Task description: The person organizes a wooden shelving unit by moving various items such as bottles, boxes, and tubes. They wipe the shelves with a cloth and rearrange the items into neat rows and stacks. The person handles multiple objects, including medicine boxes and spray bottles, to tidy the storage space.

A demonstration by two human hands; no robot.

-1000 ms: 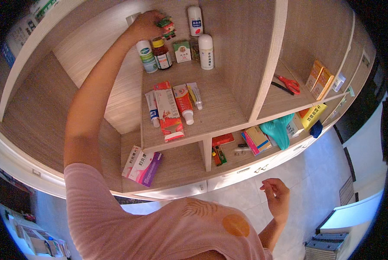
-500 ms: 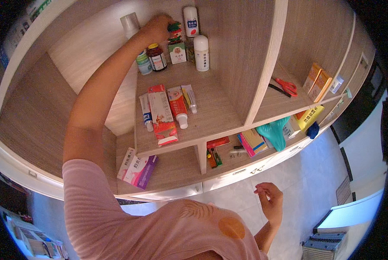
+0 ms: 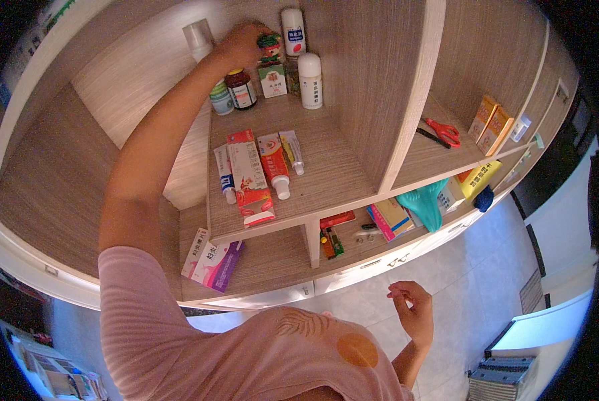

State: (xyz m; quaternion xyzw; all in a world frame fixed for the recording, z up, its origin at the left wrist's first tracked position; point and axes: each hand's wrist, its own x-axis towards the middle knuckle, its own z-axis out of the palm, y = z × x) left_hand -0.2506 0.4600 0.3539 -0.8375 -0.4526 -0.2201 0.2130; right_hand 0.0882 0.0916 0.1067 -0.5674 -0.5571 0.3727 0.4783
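My left hand (image 3: 240, 44) reaches up to the back of a wooden shelf (image 3: 326, 167) and grips a small green-and-red bottle (image 3: 268, 47). Around it stand a white spray bottle (image 3: 292, 30), a white canister (image 3: 310, 81), a small green-and-white box (image 3: 272, 80), a dark brown jar (image 3: 240, 89), a green-capped white jar (image 3: 221, 99) and a pale cup-shaped bottle (image 3: 198, 37). Toward the shelf's front lie tubes and a red-and-white box (image 3: 249, 175). My right hand (image 3: 413, 311) hangs low over the floor, fingers loosely apart, holding nothing.
Red scissors (image 3: 441, 131) and yellow-orange boxes (image 3: 490, 123) lie on the right shelf. Below are a teal cloth (image 3: 425, 204), a yellow box (image 3: 478, 178), books (image 3: 390, 218), small tools (image 3: 331, 240) and a pink-purple box (image 3: 212, 262). Cabinet drawers (image 3: 373, 264) sit beneath, above a tiled floor (image 3: 486, 267).
My left hand has moved with the small bottle from above the jars further back and right, beside the white spray bottle. My right hand has stayed low.
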